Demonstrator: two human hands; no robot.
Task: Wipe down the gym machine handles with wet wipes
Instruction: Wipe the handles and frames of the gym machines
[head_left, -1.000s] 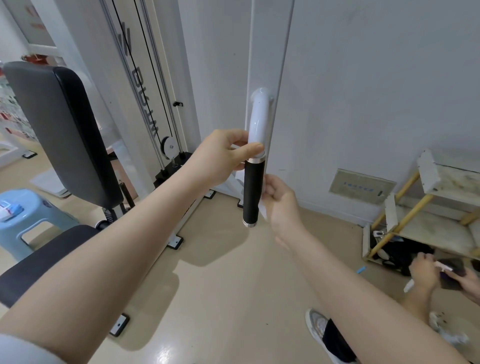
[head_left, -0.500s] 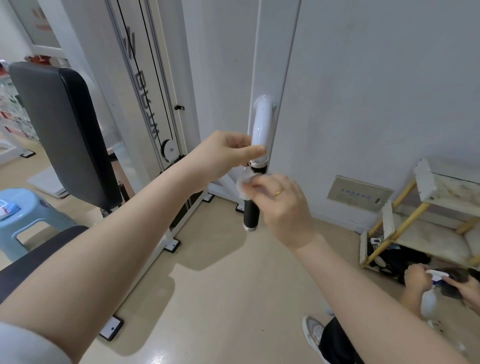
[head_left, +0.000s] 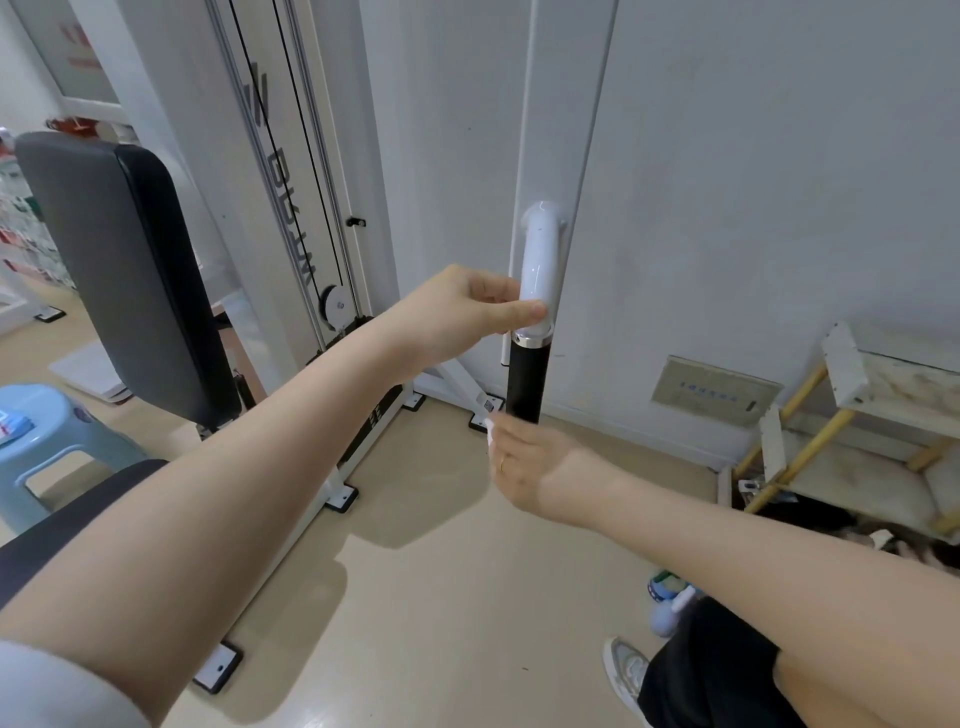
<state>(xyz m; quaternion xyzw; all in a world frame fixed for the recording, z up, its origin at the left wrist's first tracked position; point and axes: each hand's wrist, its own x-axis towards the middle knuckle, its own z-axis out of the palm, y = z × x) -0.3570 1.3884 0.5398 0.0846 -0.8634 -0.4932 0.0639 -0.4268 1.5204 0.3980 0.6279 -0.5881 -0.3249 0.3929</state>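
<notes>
Left hand (head_left: 457, 312) has thumb and fingers curled round the white tube of the handle (head_left: 529, 382), right above the black grip, steadying it. Right hand (head_left: 524, 465) is closed around the grip's bottom end with the wet wipe (head_left: 489, 427), only a white corner poking out on the side toward the cable column (head_left: 291, 182). Honestly the risk here is the wipe sliding off the bottom end and dropping, or the top band under the left thumb getting skipped since that hand covers it.
</notes>
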